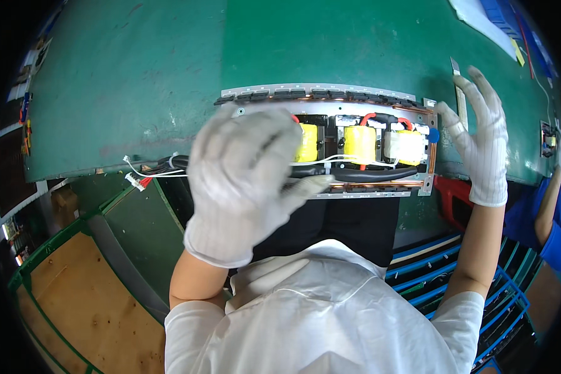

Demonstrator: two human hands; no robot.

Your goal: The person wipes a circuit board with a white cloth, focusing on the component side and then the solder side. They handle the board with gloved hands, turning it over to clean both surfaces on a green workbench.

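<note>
A long metal-framed electrical assembly (330,108) lies on the green bench, with copper strips along its long sides. In it sit yellow-wrapped coils (359,144) and one pale-wrapped coil (400,147), with red leads (369,117) and a black sleeved cable (374,174). My white-gloved left hand (243,165) covers the assembly's left part; motion blurs its fingers, its thumb points right over the near edge, and whatever is beneath is hidden. Past the right end, my gloved right hand (482,134) is raised with fingers apart, beside a slim flat tool with a pale handle (460,103).
White connector plugs (134,181) on wires stick out past the assembly's left end. A red object (452,198) and blue racks (430,274) are below the bench at right. A wood-panelled green-framed cart (93,299) stands lower left. Another person in blue (548,218) is at far right.
</note>
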